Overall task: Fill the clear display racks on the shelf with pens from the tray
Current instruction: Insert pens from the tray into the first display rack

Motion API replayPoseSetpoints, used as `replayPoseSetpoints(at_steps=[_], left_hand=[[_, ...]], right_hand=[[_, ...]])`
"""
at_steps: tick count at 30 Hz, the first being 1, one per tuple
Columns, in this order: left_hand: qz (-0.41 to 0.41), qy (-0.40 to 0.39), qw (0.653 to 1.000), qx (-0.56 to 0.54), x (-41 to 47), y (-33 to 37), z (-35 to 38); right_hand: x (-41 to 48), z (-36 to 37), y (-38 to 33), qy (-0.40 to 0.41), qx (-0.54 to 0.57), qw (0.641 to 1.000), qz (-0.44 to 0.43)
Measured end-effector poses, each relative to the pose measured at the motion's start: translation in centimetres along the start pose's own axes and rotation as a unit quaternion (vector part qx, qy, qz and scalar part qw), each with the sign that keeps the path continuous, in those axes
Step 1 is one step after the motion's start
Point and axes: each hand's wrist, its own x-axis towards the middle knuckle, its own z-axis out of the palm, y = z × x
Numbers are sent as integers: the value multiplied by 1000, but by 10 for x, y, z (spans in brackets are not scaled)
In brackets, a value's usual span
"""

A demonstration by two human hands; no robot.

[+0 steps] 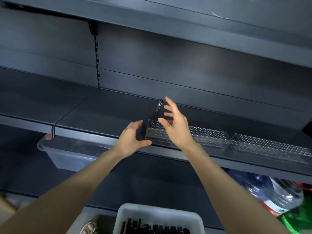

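One black pen (157, 110) stands upright in a back-left hole of the clear display rack (210, 135) on the dark shelf (104, 114). My right hand (174, 125) hovers over that rack just right of the pen, fingers spread and holding nothing. My left hand (132, 139) is at the rack's left end, thumb against its front corner, fingers loosely curved beside it. A second clear rack (270, 144) lies further right with no pens in it. The white tray (158, 217) at the bottom holds several black pens (155, 228).
A translucent plastic bin (67, 152) hangs under the shelf's front edge at left. Bottles and green packaging (287, 200) sit below the shelf at right. Another shelf (185, 22) runs overhead. A sandalled foot (89, 228) shows beside the tray.
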Motion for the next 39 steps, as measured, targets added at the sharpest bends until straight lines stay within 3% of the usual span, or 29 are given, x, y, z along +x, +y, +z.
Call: replayPoseSetpoints(at_steps=[6, 12, 20, 25, 28, 32, 35, 39], left_hand=[[-5, 5, 998, 65, -64, 5, 0], [-59, -103, 988, 103, -155, -32, 47], [-135, -247, 939, 197, -250, -114, 127], [-144, -300, 902, 274, -275, -146, 159], [-153, -311, 896, 279, -271, -153, 166], [-155, -303, 894, 292, -268, -158, 170], [-154, -304, 891, 300, -271, -157, 172], [-141, -241, 936, 213, -270, -141, 172]], right_hand=[[-72, -13, 1, -9, -37, 998, 41], [-195, 8, 52, -97, -72, 983, 139], [-325, 60, 126, -221, -123, 936, 245], [-367, 85, 166, -293, -208, 905, 227], [-373, 94, 183, -279, -254, 904, 201], [-371, 102, 192, -210, -251, 928, 178], [-369, 101, 194, -204, -242, 932, 176], [-360, 94, 184, -205, -170, 949, 169]])
